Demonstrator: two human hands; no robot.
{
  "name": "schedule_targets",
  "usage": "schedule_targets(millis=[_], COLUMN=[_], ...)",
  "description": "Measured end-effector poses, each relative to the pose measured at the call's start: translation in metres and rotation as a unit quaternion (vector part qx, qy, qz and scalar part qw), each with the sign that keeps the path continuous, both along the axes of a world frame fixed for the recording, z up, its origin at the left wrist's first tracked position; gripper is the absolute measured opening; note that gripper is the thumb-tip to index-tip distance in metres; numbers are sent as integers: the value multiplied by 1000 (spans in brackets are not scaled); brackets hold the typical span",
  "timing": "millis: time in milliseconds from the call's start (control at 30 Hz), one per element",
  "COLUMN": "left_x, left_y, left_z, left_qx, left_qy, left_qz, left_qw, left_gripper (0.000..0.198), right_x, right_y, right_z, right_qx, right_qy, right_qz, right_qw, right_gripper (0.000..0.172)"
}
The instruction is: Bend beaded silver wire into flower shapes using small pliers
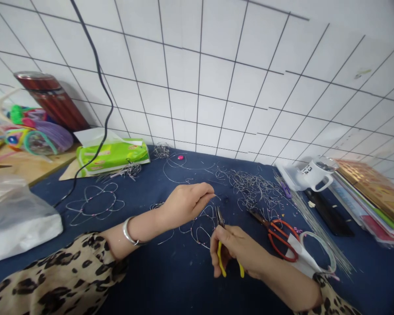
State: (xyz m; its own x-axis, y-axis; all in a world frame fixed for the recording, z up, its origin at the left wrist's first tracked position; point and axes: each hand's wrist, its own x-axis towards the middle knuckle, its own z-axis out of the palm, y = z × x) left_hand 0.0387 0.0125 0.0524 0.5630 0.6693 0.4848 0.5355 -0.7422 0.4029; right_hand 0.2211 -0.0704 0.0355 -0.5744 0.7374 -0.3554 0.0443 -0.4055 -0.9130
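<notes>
My right hand (231,245) is wrapped round pliers (220,216) with yellow handles; their metal jaws point up and away from me. Just left of the jaws, my left hand (187,201) is closed in a pinch, and a short bit of thin wire shows at its fingertips. Below that hand lies a looped wire piece with small pink beads (200,234), partly hidden by the hand. A similar flower-shaped beaded wire ring (96,203) rests on the blue cloth (157,284) to the left.
Tangled wire scraps (254,188) and orange-handled scissors (284,238) lie to the right, near long straight wires (318,232) and a white mug (317,175). A green tissue pack (114,155), plastic bag (19,218) and red thermos (54,103) stand left. A black cable (100,74) hangs down there.
</notes>
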Motion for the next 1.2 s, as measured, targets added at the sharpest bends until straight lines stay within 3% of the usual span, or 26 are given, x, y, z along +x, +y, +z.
schedule_targets(millis=[367, 1200], left_x=[4, 5], left_y=[-6, -7], left_z=[-14, -18], left_qx=[182, 260], left_qy=[-90, -75], left_qz=[-18, -42], left_qw=[979, 962], left_gripper=[5, 14], right_x=[-2, -3], right_y=[-1, -3], right_z=[-11, -13], right_qx=[49, 52], right_qy=[-14, -16], right_qz=[-23, -41], right_qw=[998, 998], right_gripper=[47, 48])
